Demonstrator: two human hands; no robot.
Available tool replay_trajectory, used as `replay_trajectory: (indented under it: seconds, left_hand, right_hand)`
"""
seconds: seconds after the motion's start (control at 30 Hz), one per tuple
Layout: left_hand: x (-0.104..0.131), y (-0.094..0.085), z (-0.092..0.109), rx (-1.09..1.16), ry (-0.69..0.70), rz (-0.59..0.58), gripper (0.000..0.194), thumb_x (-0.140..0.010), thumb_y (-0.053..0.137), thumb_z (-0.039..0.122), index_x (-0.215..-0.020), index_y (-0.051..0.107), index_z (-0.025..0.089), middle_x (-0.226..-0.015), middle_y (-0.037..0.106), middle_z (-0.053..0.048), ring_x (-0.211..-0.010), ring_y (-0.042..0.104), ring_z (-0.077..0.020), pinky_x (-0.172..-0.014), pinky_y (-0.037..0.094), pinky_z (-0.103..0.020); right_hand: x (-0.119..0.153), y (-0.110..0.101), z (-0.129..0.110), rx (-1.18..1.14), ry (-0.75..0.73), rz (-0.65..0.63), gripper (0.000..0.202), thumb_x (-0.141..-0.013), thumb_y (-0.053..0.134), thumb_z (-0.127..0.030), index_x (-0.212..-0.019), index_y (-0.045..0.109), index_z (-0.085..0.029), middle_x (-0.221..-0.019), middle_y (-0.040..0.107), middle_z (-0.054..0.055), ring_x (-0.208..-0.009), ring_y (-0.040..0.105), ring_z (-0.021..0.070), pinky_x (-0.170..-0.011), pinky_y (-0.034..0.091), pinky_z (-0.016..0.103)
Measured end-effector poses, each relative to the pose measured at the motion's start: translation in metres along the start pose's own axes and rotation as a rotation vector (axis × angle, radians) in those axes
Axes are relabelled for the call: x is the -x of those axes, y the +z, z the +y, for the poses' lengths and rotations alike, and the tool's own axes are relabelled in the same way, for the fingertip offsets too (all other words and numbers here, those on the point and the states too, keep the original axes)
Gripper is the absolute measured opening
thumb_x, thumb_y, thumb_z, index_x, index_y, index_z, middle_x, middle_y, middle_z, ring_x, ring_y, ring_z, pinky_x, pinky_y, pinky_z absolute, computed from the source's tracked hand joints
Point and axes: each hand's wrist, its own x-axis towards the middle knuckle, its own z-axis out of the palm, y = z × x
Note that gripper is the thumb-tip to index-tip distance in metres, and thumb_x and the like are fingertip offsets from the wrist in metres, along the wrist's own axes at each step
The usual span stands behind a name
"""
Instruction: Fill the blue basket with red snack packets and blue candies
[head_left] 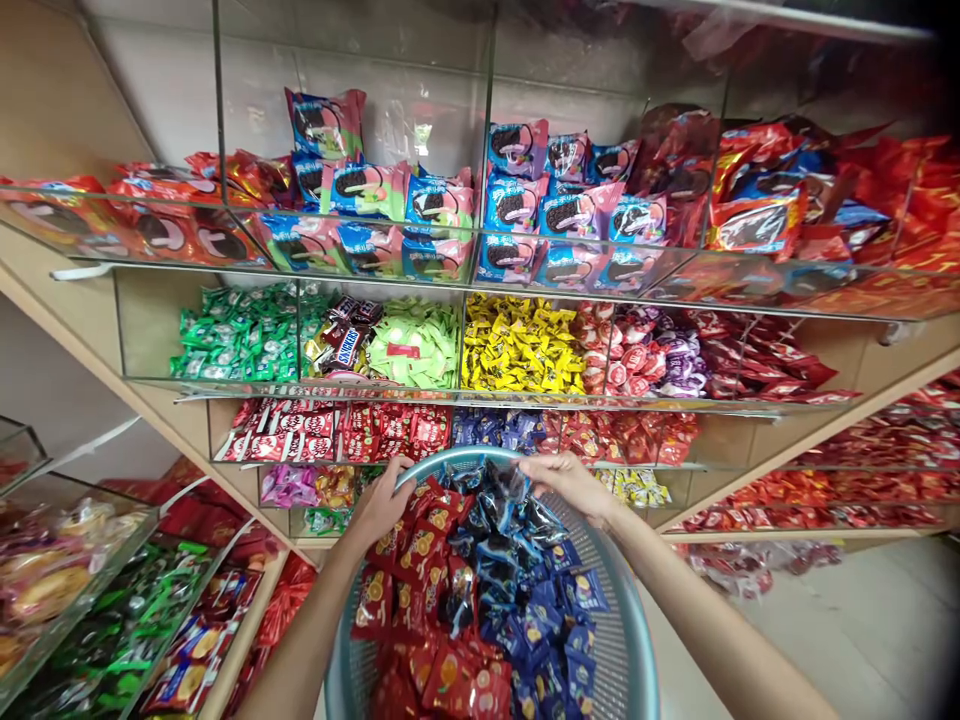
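A blue-grey plastic basket [646,650] with perforated sides hangs between my arms in front of the shelves. My left hand [387,502] grips its rim at the far left, fingers curled over the edge. On the far right of the same rim, my right hand [571,486] is closed, thumb and fingers at the edge. Inside lie red packets with orange pictures [466,682] on the left, small dark blue packets [547,640] on the right, and shiny black-and-blue packets [501,515] toward the far side.
Glass-fronted shelves rise ahead, with blue-and-pink cookie packs [574,215] on top. Below are green-wrapped sweets [244,335], yellow-wrapped sweets [521,345] and red-and-white packets [281,430]. Slanted bins [105,610] stand at the lower left. Tiled floor [885,620] shows at the lower right.
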Motion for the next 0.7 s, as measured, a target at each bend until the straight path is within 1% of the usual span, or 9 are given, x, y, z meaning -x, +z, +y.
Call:
replay_trajectory:
  seconds: [0.07, 0.1, 0.13, 0.2, 0.3, 0.37, 0.43, 0.53, 0.7]
  left_hand:
    - [0.000, 0.000, 0.001, -0.001, 0.001, -0.001, 0.028, -0.081, 0.028, 0.041, -0.100, 0.041, 0.026, -0.069, 0.052, 0.003, -0.051, 0.046, -0.0115, -0.048, 0.030, -0.021]
    - [0.001, 0.000, 0.001, 0.003, 0.001, -0.003, 0.028, -0.081, 0.028, 0.041, -0.100, 0.042, 0.026, -0.069, 0.052, 0.003, -0.050, 0.045, -0.0113, -0.048, 0.029, -0.021]
    - [0.001, -0.001, 0.001, 0.008, 0.000, -0.008, 0.029, -0.081, 0.027, 0.042, -0.101, 0.042, 0.026, -0.069, 0.052, 0.003, -0.049, 0.044, -0.0110, -0.047, 0.029, -0.021]
    - [0.002, -0.001, 0.001, 0.017, -0.008, -0.020, 0.030, -0.081, 0.027, 0.042, -0.101, 0.042, 0.026, -0.068, 0.051, 0.003, -0.047, 0.042, -0.0105, -0.046, 0.028, -0.021]
    - [0.003, -0.001, 0.001, 0.025, -0.014, -0.028, 0.031, -0.081, 0.027, 0.043, -0.101, 0.042, 0.026, -0.066, 0.050, 0.003, -0.045, 0.041, -0.0104, -0.045, 0.027, -0.020]
    - [0.003, -0.001, 0.002, 0.025, -0.014, -0.024, 0.030, -0.081, 0.027, 0.043, -0.101, 0.042, 0.026, -0.066, 0.050, 0.003, -0.045, 0.041, -0.0105, -0.045, 0.027, -0.020]
    - [0.003, -0.001, 0.003, 0.022, -0.016, -0.021, 0.030, -0.081, 0.027, 0.043, -0.100, 0.042, 0.026, -0.067, 0.051, 0.003, -0.046, 0.041, -0.0106, -0.045, 0.027, -0.020]
    - [0.003, -0.002, 0.005, 0.020, -0.006, -0.007, 0.029, -0.081, 0.028, 0.042, -0.100, 0.043, 0.026, -0.072, 0.054, 0.002, -0.049, 0.044, -0.0112, -0.047, 0.029, -0.021]
    - [0.003, -0.002, 0.007, 0.002, 0.007, 0.018, 0.028, -0.081, 0.029, 0.041, -0.099, 0.044, 0.026, -0.076, 0.056, 0.002, -0.055, 0.048, -0.0123, -0.048, 0.029, -0.020]
  right_hand:
    - [0.004, 0.010, -0.001, 0.083, -0.011, -0.092, 0.026, -0.067, 0.060, -0.039, -0.081, 0.069, -0.019, -0.093, 0.064, 0.004, -0.051, 0.050, 0.0058, -0.049, 0.044, 0.020]
    - [0.004, 0.013, -0.001, 0.109, -0.015, -0.103, 0.026, -0.067, 0.059, -0.040, -0.080, 0.069, -0.020, -0.094, 0.064, 0.004, -0.049, 0.048, 0.0054, -0.047, 0.044, 0.020]
    - [0.004, 0.014, 0.000, 0.122, -0.018, -0.090, 0.027, -0.066, 0.059, -0.041, -0.081, 0.069, -0.020, -0.093, 0.064, 0.004, -0.049, 0.048, 0.0054, -0.047, 0.044, 0.020]
    - [0.000, 0.009, 0.002, 0.123, -0.019, -0.013, 0.030, -0.066, 0.059, -0.042, -0.085, 0.068, -0.020, -0.088, 0.065, 0.004, -0.050, 0.049, 0.0068, -0.049, 0.044, 0.021]
    - [-0.005, -0.005, 0.004, 0.114, -0.007, 0.117, 0.035, -0.064, 0.060, -0.043, -0.088, 0.067, -0.019, -0.080, 0.066, 0.003, -0.051, 0.050, 0.0086, -0.049, 0.045, 0.022]
    - [-0.007, -0.014, 0.006, 0.128, 0.000, 0.160, 0.035, -0.063, 0.060, -0.044, -0.086, 0.068, -0.019, -0.077, 0.066, 0.003, -0.051, 0.051, 0.0091, -0.049, 0.045, 0.023]
    - [-0.007, -0.018, 0.010, 0.156, -0.008, 0.181, 0.035, -0.063, 0.060, -0.045, -0.085, 0.068, -0.020, -0.077, 0.067, 0.003, -0.052, 0.052, 0.0099, -0.049, 0.046, 0.024]
    - [-0.008, -0.018, 0.018, 0.179, -0.036, 0.201, 0.035, -0.064, 0.059, -0.046, -0.085, 0.068, -0.020, -0.079, 0.067, 0.003, -0.053, 0.053, 0.0115, -0.050, 0.047, 0.026]
    - [-0.014, -0.011, 0.027, 0.198, -0.113, 0.161, 0.036, -0.068, 0.055, -0.047, -0.091, 0.066, -0.020, -0.085, 0.065, 0.004, -0.067, 0.057, 0.0156, -0.054, 0.049, 0.027]
